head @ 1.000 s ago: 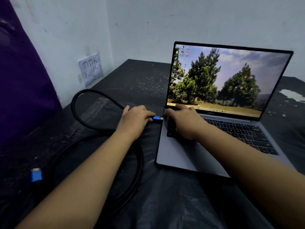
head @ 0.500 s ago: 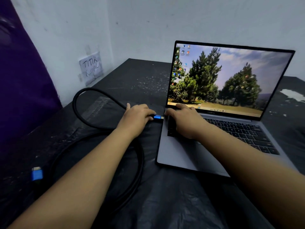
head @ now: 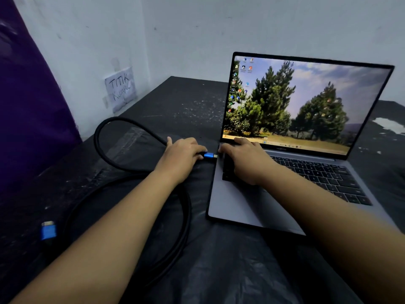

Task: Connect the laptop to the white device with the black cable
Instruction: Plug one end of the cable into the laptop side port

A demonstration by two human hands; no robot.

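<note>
Black cable [head: 103, 150] looping across desk [head: 192, 102], centre-left of frame. Left hand [head: 182, 156] pinched around blue plug [head: 208, 155], metal tip touching left edge of laptop [head: 241, 207], not clearly seated. Right hand [head: 243, 160] flat on keyboard corner, holding nothing, bracing. Spare blue plug [head: 48, 231] lying lower left. White device not visible. Cable probably stiff, springy; best gripped at rigid plug shell, not cord. Laptop light, likely to slide unbraced.

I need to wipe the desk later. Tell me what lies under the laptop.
The laptop rests on black plastic sheeting that covers the table. Its base hides whatever lies directly beneath it; the right hand rests on its keyboard.
</note>
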